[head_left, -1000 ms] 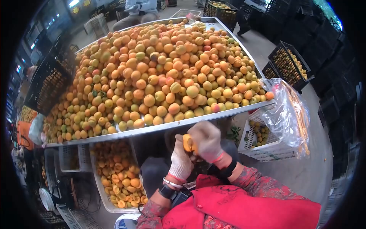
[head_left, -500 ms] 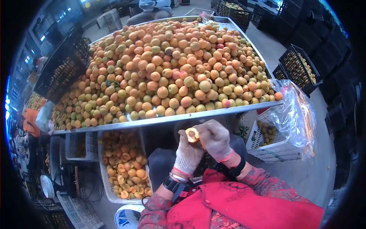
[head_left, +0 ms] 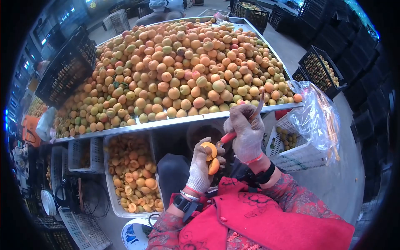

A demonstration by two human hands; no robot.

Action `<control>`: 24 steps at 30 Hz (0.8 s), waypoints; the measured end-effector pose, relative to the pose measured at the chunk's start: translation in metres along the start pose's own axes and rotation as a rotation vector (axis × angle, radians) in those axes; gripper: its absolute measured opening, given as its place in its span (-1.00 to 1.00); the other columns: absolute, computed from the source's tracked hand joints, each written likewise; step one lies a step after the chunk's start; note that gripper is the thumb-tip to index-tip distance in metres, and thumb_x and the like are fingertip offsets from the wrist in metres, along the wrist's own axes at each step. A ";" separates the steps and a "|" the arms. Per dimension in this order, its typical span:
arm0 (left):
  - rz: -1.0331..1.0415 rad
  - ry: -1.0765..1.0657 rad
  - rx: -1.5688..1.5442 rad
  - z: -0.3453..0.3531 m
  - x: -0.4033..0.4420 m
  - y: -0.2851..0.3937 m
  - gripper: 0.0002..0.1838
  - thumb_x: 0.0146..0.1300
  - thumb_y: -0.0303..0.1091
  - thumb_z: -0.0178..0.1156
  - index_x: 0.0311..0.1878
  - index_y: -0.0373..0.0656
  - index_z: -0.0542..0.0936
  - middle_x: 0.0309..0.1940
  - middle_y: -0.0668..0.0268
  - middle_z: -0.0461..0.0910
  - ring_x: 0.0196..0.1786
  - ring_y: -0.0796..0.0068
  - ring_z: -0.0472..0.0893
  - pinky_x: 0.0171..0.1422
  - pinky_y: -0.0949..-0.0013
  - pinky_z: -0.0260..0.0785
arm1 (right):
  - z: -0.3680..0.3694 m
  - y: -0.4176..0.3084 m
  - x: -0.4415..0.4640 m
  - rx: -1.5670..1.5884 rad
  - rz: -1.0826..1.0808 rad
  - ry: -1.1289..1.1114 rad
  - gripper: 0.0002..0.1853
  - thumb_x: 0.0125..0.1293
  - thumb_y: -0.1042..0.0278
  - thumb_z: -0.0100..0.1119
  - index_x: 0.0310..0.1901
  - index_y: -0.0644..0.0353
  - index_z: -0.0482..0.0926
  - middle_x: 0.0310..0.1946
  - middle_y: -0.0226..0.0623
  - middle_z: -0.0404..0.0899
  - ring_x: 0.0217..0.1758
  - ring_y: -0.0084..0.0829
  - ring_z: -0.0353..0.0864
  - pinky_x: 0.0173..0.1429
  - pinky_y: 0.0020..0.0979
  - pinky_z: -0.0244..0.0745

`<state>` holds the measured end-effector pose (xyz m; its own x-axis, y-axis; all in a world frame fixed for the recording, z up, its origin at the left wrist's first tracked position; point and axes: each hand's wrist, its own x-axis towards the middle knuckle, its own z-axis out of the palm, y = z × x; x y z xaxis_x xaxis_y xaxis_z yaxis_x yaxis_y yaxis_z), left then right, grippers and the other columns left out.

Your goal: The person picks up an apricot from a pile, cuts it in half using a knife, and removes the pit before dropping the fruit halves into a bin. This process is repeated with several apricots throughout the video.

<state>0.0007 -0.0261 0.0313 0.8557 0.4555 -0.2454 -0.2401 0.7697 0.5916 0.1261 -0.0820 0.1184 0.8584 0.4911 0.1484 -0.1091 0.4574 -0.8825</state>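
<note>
In my gloved left hand (head_left: 201,164), two cut apricot halves (head_left: 213,166) are held with their orange flesh showing. My gloved right hand (head_left: 246,135) is up and to the right of it, fingers closed around a slim tool (head_left: 228,137) with a red part. One tip of that tool points at the fruit, and a curved brownish end sticks up above the fist; its exact kind I cannot make out. Beyond both hands, a metal-edged table (head_left: 179,122) carries a large heap of whole apricots (head_left: 183,71). Below left, a white crate (head_left: 135,214) holds apricot halves (head_left: 141,183).
At right stands a white crate (head_left: 296,160) with fruit inside, and clear plastic bags (head_left: 312,116) hang beside it. Black crates (head_left: 66,75) flank the table. A white bucket (head_left: 127,233) is by my left side. Another person (head_left: 160,10) sits beyond the table.
My hands were together at one apricot; now they are apart. The right has moved up and right with the tool showing, and two halves show in the left.
</note>
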 end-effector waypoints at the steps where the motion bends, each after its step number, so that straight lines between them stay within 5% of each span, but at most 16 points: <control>1: -0.001 0.002 0.019 0.000 -0.002 -0.001 -0.50 0.50 0.03 -0.01 0.33 -0.06 0.26 -0.12 0.08 0.58 -0.30 0.34 0.64 -0.22 0.30 0.57 | 0.002 0.001 -0.004 -0.014 0.006 -0.001 -0.93 0.42 0.44 0.19 -0.14 0.20 0.55 -0.44 -0.45 0.54 -0.49 -0.71 0.48 -0.52 -0.67 0.39; 11: 0.029 0.001 0.144 0.019 -0.017 0.000 -0.56 0.49 -0.16 0.08 0.31 -0.07 0.26 -0.15 0.12 0.56 -0.28 0.37 0.64 -0.19 0.34 0.57 | -0.001 0.007 -0.027 -0.069 -0.108 -0.112 -0.85 0.36 0.58 0.22 -0.06 0.25 0.55 -0.29 -0.46 0.56 -0.36 -0.73 0.50 -0.33 -0.64 0.44; 19: 0.076 0.015 0.268 0.014 -0.020 -0.014 -0.66 0.47 -0.39 0.06 0.26 -0.11 0.36 -0.17 0.25 0.54 -0.21 0.52 0.59 -0.13 0.41 0.54 | -0.018 0.013 -0.022 0.041 0.159 -0.251 -0.89 0.44 0.44 0.16 -0.10 0.27 0.57 -0.61 -0.47 0.46 -0.62 -0.67 0.41 -0.55 -0.60 0.25; 23: 0.090 -0.014 0.613 0.016 -0.024 -0.006 -0.64 0.41 -0.42 0.06 0.25 -0.15 0.39 -0.05 0.30 0.51 -0.07 0.60 0.51 0.08 0.47 0.43 | -0.028 0.023 -0.017 0.279 0.249 -0.085 -0.80 0.46 0.28 0.14 -0.22 0.25 0.55 -0.78 -0.49 0.25 -0.81 -0.59 0.21 -0.67 -0.47 0.17; 24: 0.133 -0.024 0.630 0.010 -0.020 -0.014 -0.64 0.39 -0.45 0.04 0.24 -0.15 0.39 -0.09 0.27 0.53 -0.16 0.58 0.55 0.00 0.47 0.47 | -0.029 0.020 -0.016 0.358 0.326 -0.025 -0.78 0.46 0.25 0.14 -0.25 0.25 0.54 -0.79 -0.49 0.20 -0.82 -0.59 0.16 -0.68 -0.44 0.16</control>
<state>-0.0081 -0.0508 0.0357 0.8488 0.5134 -0.1264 -0.0354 0.2938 0.9552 0.1244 -0.1022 0.0850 0.7390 0.6669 -0.0953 -0.5397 0.5014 -0.6762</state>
